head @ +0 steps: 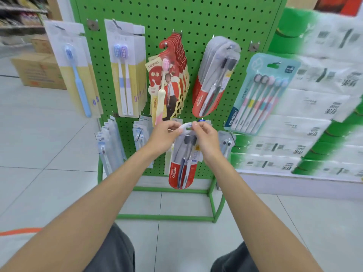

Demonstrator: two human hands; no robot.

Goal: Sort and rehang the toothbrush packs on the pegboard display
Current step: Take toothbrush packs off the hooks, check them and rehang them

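Observation:
A red and clear Colgate toothbrush pack hangs upright in front of the lower middle of the green pegboard. My left hand pinches the left side of its top tab and my right hand pinches the right side. On the upper row hang yellow-card packs, a second stack of yellow-card packs, red Canban packs, more Colgate packs and a teal multi-brush pack.
Clear blister packs hang on the lower left pegs, with more at lower right. Stacked tissue packs fill the shelf to the right. Cardboard boxes stand on the floor at left. The rack's green base frame lies on the tiles.

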